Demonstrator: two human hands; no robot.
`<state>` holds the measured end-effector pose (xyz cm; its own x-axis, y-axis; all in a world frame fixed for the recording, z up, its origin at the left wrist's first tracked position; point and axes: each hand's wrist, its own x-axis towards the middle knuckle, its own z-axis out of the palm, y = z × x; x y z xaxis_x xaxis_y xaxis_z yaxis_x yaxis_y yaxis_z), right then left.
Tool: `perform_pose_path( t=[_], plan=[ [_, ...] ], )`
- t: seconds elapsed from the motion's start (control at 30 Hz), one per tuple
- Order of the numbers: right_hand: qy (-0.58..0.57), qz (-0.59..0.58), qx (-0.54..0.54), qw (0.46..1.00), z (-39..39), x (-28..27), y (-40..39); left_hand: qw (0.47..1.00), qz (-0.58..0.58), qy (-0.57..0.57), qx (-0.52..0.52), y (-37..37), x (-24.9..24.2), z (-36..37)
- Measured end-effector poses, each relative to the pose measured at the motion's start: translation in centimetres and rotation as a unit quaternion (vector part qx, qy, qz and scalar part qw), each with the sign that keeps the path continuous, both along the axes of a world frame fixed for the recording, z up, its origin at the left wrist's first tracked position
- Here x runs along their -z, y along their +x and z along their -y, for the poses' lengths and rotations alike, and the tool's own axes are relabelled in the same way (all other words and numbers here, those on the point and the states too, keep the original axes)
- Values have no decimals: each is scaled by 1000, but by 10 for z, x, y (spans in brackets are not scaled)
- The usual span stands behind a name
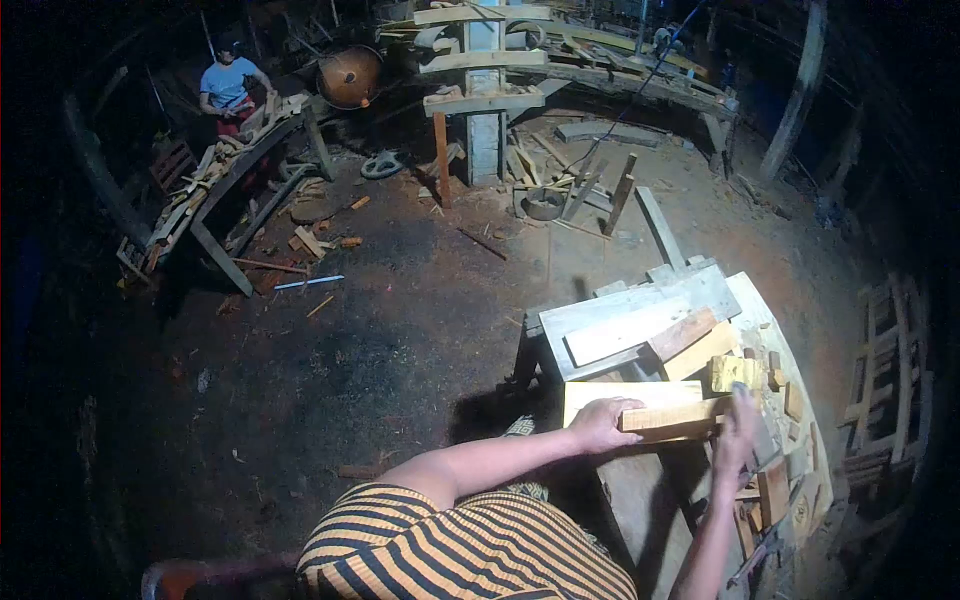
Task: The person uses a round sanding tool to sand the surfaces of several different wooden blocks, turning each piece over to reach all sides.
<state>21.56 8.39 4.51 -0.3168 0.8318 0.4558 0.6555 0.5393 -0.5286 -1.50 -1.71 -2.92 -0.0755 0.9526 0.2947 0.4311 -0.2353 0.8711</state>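
Observation:
A squared wooden block [672, 415] lies lengthwise in front of me at the workbench. My left hand [603, 426] is closed around its left end, thumb on top. My right hand [738, 432] is raised by the block's right end and smeared by motion. A small greyish patch shows at its top, too blurred to name, and its fingers cannot be made out. Behind the block is a pale board [600, 394], partly covered by it. A yellowish wood block [735, 373] stands just beyond my right hand.
Boards and offcuts cover the workbench [553, 345], including a whitish plank [620, 335] and a reddish-brown piece [684, 333]. At the far left another person [228, 85] stands behind a bench loaded with wood. Scraps litter the floor, and a slatted wooden frame [875, 360] is at right.

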Motion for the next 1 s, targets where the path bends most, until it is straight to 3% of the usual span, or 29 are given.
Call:
perform_pose_path(
  t=[0.03,0.1,0.17,0.23,0.33,0.4,0.43,0.47,0.5,0.57,0.6,0.67,0.7,0.73,0.8,0.83,0.9,0.97,1.0],
  plan=[
    [8,25,-46,999,26,-12,-21,1000,-13,5,-5,0,-1,1],
    [135,141,-140,971,55,14,-46,1000,18,-10,8,2,-5,0],
    [76,151,-236,957,91,9,-71,998,17,60,5,-1,24,-7],
    [86,119,-254,956,84,15,-68,999,31,16,27,-1,21,-7],
    [139,140,-63,978,21,44,-23,997,60,-18,45,4,8,-5],
    [63,73,85,992,-14,37,18,994,93,-41,46,11,-9,1],
    [30,-35,123,991,-25,32,35,994,99,-41,38,12,-8,3],
    [59,-56,144,986,-25,29,41,994,93,-46,45,10,-4,2],
    [92,-76,156,980,-27,24,36,992,111,-28,52,8,7,-2],
    [139,-72,-1,988,14,-13,4,982,178,-22,61,10,13,-3],
    [170,-8,-35,985,33,-12,-18,982,179,-21,58,12,6,-1],
    [203,59,-117,970,81,-6,-55,996,51,-57,55,9,-13,4],
    [205,61,-163,963,98,-4,-66,997,-59,16,47,-4,11,1],
    [207,58,-178,960,97,0,-70,997,-46,31,51,-6,19,-3],
    [166,103,-181,964,88,14,-68,999,26,9,32,1,10,1],
    [178,71,-160,968,65,27,-62,996,46,-67,40,1,24,-7],
    [245,-16,-97,965,19,24,-34,998,58,-18,12,5,13,-2],
    [128,-19,-1,992,-19,13,9,998,65,-23,5,3,5,-1],
    [40,-111,53,992,-37,27,33,997,62,-32,20,6,3,0]
  ],
)
